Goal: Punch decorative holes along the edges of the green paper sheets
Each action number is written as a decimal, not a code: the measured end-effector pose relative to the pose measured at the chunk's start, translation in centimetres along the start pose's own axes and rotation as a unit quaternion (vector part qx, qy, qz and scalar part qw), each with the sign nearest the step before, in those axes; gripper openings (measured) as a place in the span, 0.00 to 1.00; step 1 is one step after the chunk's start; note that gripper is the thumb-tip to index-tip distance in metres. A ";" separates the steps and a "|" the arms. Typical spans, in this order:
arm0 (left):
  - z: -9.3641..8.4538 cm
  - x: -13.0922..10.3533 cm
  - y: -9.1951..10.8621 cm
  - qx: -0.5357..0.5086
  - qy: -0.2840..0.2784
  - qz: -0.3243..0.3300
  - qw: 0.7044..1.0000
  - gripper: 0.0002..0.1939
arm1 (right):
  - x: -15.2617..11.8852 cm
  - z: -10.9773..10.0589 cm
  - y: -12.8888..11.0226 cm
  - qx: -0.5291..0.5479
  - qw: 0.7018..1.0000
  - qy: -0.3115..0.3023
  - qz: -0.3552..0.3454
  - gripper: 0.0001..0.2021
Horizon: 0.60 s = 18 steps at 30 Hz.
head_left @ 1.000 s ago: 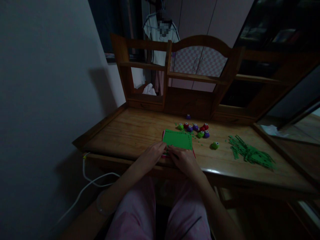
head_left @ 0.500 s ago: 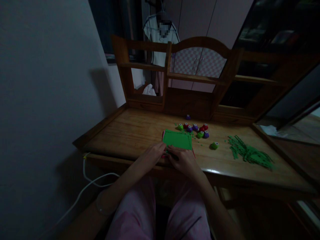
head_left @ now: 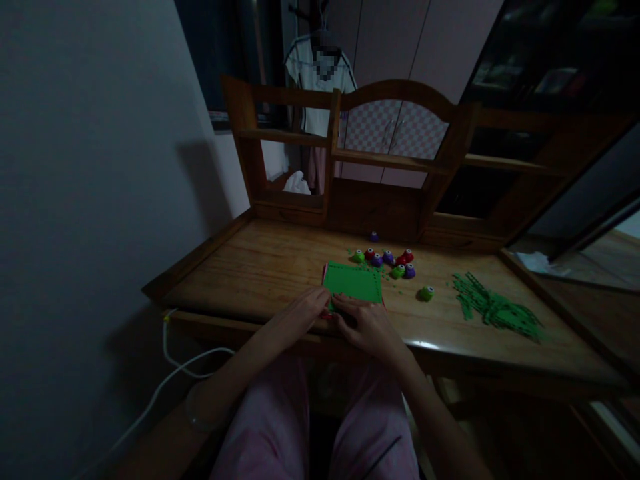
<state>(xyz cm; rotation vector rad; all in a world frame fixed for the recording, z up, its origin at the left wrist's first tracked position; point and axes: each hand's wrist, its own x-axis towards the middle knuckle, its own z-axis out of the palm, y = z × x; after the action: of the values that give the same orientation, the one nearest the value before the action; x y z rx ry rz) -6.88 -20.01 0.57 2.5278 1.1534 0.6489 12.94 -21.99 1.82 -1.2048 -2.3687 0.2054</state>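
A green sheet of paper (head_left: 353,281) with small holes punched along its borders lies near the desk's front edge. Red shows beneath it at the sides. My left hand (head_left: 316,303) is at the sheet's near left corner, its fingers closed together on the edge. Beside it, my right hand (head_left: 364,321) lies over the near edge, fingers pointing left on top and thumb lower down, gripping the paper. The fingertips of both hands almost meet; anything beneath them is hidden. Beyond the sheet sit several small craft punches, such as a green one (head_left: 359,256) and a purple one (head_left: 377,261).
A lone green punch (head_left: 426,293) sits right of the sheet. Farther right is a heap of cut green paper strips (head_left: 493,308). Tiny green scraps are scattered around the punches. A wooden shelf unit (head_left: 370,200) rises along the back of the desk (head_left: 240,267). A white cable (head_left: 165,380) hangs at left.
The view has shifted slightly. Both hands stay at the sheet's near edge, with only a small change in finger position.
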 end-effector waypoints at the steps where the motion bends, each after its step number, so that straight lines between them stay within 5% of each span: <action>1: -0.2 -0.2 -0.1 -0.014 0.004 0.003 1.000 0.07 | 0.0 0.0 0.1 0.005 1.000 0.003 -0.003 0.18; 5: -1.2 -1.3 -0.5 -0.068 0.061 -0.016 0.996 0.06 | -0.1 0.3 0.3 0.023 1.000 0.010 -0.009 0.18; 12: -2.6 -4.2 -2.7 -0.034 0.287 -0.193 0.938 0.09 | -0.4 0.8 0.5 0.032 0.999 0.017 -0.006 0.19; 18: -3.6 -5.1 -5.1 0.020 0.354 -0.272 0.894 0.11 | -0.7 1.3 0.5 0.030 0.999 0.022 -0.014 0.21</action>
<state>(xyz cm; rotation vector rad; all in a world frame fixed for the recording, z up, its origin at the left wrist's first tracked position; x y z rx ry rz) -14.95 -20.40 0.06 1.8437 2.0092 1.4324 13.04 -22.13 0.22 -1.1362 -2.3231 0.2375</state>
